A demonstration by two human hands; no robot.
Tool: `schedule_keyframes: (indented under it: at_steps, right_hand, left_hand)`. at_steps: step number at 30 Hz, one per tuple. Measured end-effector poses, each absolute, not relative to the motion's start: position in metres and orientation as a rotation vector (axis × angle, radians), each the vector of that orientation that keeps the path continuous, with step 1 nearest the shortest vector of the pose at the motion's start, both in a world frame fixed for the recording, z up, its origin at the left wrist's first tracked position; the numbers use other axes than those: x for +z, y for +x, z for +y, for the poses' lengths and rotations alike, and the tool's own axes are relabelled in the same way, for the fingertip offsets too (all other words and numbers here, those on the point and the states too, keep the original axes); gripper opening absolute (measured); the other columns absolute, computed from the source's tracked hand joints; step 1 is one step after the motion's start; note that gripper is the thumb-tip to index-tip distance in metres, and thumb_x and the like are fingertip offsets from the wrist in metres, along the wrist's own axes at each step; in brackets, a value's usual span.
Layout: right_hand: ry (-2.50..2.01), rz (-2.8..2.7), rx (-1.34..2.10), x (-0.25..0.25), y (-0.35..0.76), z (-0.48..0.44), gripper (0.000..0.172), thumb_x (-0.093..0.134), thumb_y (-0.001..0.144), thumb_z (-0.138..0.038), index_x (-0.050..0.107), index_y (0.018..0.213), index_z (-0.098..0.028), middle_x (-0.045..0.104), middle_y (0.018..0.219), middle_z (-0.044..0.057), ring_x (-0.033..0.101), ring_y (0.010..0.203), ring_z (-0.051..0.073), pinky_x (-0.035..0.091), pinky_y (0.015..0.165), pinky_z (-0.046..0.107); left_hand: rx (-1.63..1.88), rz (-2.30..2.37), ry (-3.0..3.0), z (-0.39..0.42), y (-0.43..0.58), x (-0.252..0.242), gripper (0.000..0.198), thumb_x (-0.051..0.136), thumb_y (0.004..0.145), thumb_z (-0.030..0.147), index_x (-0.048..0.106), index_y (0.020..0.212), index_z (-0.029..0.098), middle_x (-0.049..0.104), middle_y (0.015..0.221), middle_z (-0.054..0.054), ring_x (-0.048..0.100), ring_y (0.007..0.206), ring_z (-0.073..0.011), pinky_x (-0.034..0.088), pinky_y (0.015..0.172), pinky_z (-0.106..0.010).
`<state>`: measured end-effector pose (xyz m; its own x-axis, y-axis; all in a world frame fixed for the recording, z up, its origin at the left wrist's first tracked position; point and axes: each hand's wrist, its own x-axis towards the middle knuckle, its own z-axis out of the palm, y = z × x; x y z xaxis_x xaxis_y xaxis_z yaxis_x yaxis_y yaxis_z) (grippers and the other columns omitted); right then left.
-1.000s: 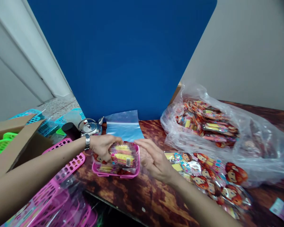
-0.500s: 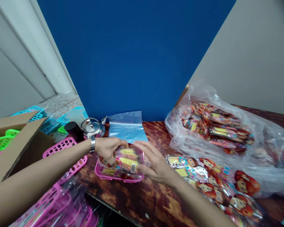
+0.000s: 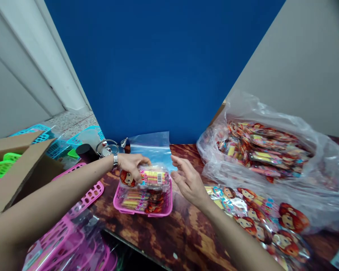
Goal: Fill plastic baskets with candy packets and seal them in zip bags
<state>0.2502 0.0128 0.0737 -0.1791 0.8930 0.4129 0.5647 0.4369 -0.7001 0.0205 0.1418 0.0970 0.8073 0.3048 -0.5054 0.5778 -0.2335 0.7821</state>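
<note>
Below my left grip, the pink basket [image 3: 121, 201] holds a few toy packets [image 3: 142, 199]. My left hand [image 3: 131, 165] is clamped on one wrapped packet [image 3: 151, 177], held just over the basket's far rim. Right of that grip, my right hand [image 3: 188, 182] hovers open, fingers apart, just beside the packet. Farther right, a clear sack [image 3: 313, 180] is full of packets, and loose packets [image 3: 257, 216] lie on the worktop [image 3: 186, 235].

Mid-frame a basket [image 3: 142, 212] sits on the table [image 3: 186, 237], packets [image 3: 142, 199] in it, a held packet [image 3: 148, 177] over its rear edge; a flat bag [image 3: 152, 146] lies behind, a kettle [image 3: 107, 148] left of that. Right — a sack [image 3: 271, 150], loose packets [image 3: 254, 214] before it. Lower left — stacked baskets [image 3: 70, 237].
</note>
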Motion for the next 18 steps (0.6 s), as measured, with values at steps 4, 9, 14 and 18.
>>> schedule_keyframes:
  at_steps: [4, 9, 14, 18]
  right_hand:
    - [-1.209, -1.942, 0.476, 0.077, 0.246, 0.008, 0.041, 0.043, 0.092, -0.032, 0.042, 0.132, -0.021, 0.051, 0.120, 0.011, 0.051, 0.111, 0.021, 0.044, 0.093, 0.037]
    - [-1.128, -2.143, 0.433, 0.081, 0.234, -0.001, 0.039, 0.043, 0.093, -0.033, 0.045, 0.130, -0.022, 0.053, 0.121, 0.011, 0.050, 0.113, 0.020, 0.044, 0.094, 0.037]
    - [-1.115, -2.459, 0.269, 0.072, 0.217, -0.006, 0.052, 0.046, 0.090, -0.044, 0.042, 0.134, -0.017, 0.044, 0.136, 0.015, 0.039, 0.125, 0.028, 0.036, 0.101, 0.050]
    - [-1.224, -2.658, 0.141, 0.057, 0.206, -0.004, 0.057, 0.049, 0.089, -0.040, 0.034, 0.139, -0.016, 0.035, 0.143, 0.014, 0.031, 0.130, 0.032, 0.030, 0.102, 0.058]
  left_hand:
    - [-0.361, 0.672, 1.914, 0.129, 0.022, 0.098, 0.056, 0.075, 0.048, 0.027, 0.055, 0.099, 0.016, 0.061, 0.079, 0.002, 0.056, 0.068, -0.0145, 0.045, 0.058, -0.023]
    - [-0.366, 0.652, 2.088, 0.111, 0.024, 0.087, 0.063, 0.073, 0.052, 0.027, 0.053, 0.111, 0.017, 0.061, 0.088, 0.001, 0.056, 0.075, -0.0168, 0.046, 0.064, -0.024]
    - [-0.239, 0.569, 2.246, 0.100, 0.022, 0.082, 0.070, 0.071, 0.054, 0.026, 0.049, 0.120, 0.018, 0.059, 0.108, -0.003, 0.056, 0.092, -0.0211, 0.046, 0.080, -0.028]
    - [-0.276, 0.619, 2.353, 0.096, 0.021, 0.081, 0.068, 0.071, 0.054, 0.026, 0.048, 0.117, 0.015, 0.056, 0.105, -0.006, 0.054, 0.091, -0.0225, 0.046, 0.081, -0.030]
